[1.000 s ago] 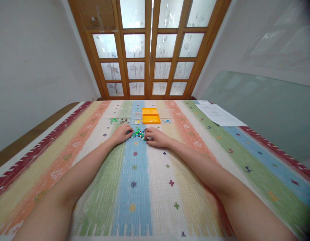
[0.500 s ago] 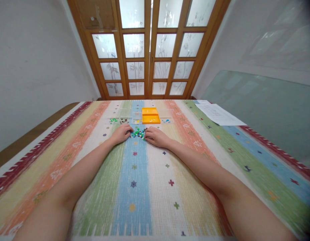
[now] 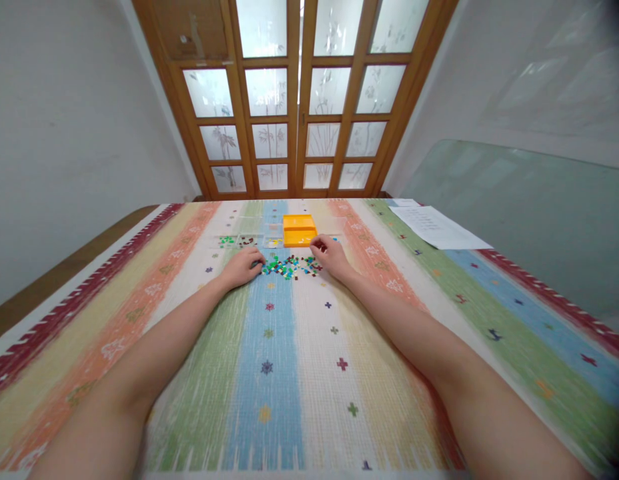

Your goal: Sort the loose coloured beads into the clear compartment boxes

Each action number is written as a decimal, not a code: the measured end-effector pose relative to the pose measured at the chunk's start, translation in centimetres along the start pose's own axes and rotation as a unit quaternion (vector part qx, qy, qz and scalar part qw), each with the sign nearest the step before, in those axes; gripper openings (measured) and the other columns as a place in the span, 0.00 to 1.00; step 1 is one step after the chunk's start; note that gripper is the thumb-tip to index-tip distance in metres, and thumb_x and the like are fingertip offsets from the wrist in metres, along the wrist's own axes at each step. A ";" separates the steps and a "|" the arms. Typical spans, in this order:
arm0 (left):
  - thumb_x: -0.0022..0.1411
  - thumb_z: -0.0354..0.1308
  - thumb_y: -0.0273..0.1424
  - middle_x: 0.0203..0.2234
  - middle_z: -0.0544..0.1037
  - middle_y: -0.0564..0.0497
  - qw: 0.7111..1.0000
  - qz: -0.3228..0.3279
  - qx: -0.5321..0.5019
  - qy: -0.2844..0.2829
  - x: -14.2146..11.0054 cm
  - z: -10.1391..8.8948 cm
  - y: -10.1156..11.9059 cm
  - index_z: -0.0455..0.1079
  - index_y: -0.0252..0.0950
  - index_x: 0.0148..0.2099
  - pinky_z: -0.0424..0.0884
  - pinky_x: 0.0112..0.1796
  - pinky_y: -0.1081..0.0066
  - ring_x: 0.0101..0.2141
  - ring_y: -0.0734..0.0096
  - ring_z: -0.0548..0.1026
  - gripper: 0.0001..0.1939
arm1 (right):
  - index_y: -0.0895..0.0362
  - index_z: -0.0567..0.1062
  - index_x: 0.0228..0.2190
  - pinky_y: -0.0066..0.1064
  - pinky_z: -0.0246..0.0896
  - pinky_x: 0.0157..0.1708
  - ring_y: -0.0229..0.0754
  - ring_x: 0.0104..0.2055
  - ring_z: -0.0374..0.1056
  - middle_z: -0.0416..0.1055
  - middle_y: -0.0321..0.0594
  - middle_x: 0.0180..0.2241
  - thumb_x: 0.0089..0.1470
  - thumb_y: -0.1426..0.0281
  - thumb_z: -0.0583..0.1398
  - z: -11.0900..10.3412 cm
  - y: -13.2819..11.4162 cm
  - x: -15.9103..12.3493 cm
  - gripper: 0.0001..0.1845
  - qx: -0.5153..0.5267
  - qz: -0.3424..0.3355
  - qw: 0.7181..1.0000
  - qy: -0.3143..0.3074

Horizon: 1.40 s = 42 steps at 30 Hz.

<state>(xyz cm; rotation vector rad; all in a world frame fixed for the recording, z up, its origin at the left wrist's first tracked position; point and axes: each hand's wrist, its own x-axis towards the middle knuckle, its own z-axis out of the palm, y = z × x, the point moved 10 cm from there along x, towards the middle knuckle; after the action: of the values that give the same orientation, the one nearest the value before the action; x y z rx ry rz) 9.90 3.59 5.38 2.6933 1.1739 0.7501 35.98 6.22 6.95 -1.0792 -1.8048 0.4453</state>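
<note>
A loose pile of small coloured pieces [image 3: 288, 267], green, blue, dark red, white and yellow, lies on the striped tablecloth. My left hand [image 3: 243, 267] rests at the pile's left edge, fingers curled and closed; what they hold, if anything, is hidden. My right hand [image 3: 330, 255] is above the pile's right side, near the front right corner of an open orange box [image 3: 299, 223]. Its thumb and fingertips are pinched together, and anything between them is too small to make out. A few pale pieces lie in the orange box.
Clear trays beside the orange box hold sorted pieces: green pieces [image 3: 226, 241], dark red pieces [image 3: 248, 241] and yellow pieces [image 3: 275, 242]. Blue pieces on the right are mostly behind my right hand. White paper [image 3: 434, 227] lies at the back right. Wooden glazed doors [image 3: 300, 120] stand beyond the table.
My right hand has moved from the pile up and to the right, toward the orange box's corner. The pile's right part is uncovered and spread wider. My left hand has barely moved.
</note>
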 end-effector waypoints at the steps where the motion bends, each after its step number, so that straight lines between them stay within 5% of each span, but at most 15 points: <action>1: 0.65 0.55 0.27 0.40 0.78 0.46 1.000 -0.001 0.001 0.002 0.0 0.0 -0.1 0.78 0.38 0.41 0.72 0.50 0.57 0.45 0.57 0.75 0.10 | 0.53 0.75 0.34 0.35 0.62 0.37 0.43 0.33 0.68 0.76 0.38 0.33 0.58 0.63 0.60 -0.9 0.9 0.3 0.07 0.003 0.013 1.000 0.023; 7: 0.63 0.53 0.24 0.41 0.78 0.46 1.000 -0.018 0.016 0.016 -0.1 -0.3 -0.8 0.77 0.39 0.41 0.72 0.53 0.56 0.47 0.56 0.75 0.12 | 0.54 0.76 0.35 0.40 0.67 0.42 0.48 0.38 0.71 0.78 0.44 0.36 0.57 0.59 0.60 -5.3 5.4 1.3 0.11 -0.004 0.081 0.989 0.121; 12: 0.63 0.53 0.25 0.44 0.79 0.46 0.999 -0.027 0.026 0.019 -0.2 -0.3 -1.3 0.78 0.40 0.43 0.71 0.56 0.54 0.50 0.56 0.75 0.13 | 0.56 0.78 0.42 0.45 0.69 0.46 0.51 0.40 0.72 0.79 0.49 0.40 0.58 0.59 0.59 -6.4 7.3 1.2 0.16 -0.013 0.123 0.980 0.157; 16: 0.63 0.53 0.24 0.45 0.80 0.46 1.000 -0.016 0.010 0.014 -0.2 -0.3 -0.9 0.79 0.39 0.44 0.71 0.57 0.53 0.50 0.56 0.76 0.14 | 0.56 0.77 0.49 0.45 0.69 0.47 0.52 0.42 0.73 0.79 0.49 0.41 0.60 0.60 0.58 -6.3 7.6 1.1 0.20 -0.024 0.126 0.980 0.155; 29: 0.63 0.53 0.23 0.51 0.83 0.48 1.000 0.011 -0.008 -0.024 0.0 0.6 -0.3 0.81 0.42 0.54 0.69 0.61 0.50 0.54 0.57 0.76 0.22 | 0.56 0.79 0.48 0.43 0.69 0.49 0.49 0.44 0.74 0.81 0.47 0.46 0.61 0.63 0.57 -2.8 5.4 0.6 0.18 -0.053 0.066 0.993 0.078; 42: 0.66 0.53 0.24 0.52 0.81 0.45 0.998 0.032 0.025 -0.042 0.1 0.4 1.0 0.80 0.42 0.56 0.68 0.61 0.50 0.55 0.55 0.74 0.22 | 0.55 0.80 0.47 0.44 0.70 0.48 0.50 0.43 0.74 0.81 0.48 0.45 0.61 0.65 0.57 -2.6 4.4 0.4 0.17 -0.056 0.066 0.994 0.066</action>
<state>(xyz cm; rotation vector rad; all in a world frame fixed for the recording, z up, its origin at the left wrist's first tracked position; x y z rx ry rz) 10.76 3.01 5.33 2.7851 1.1076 0.6173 40.29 8.49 5.40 -1.2815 -1.6646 0.3458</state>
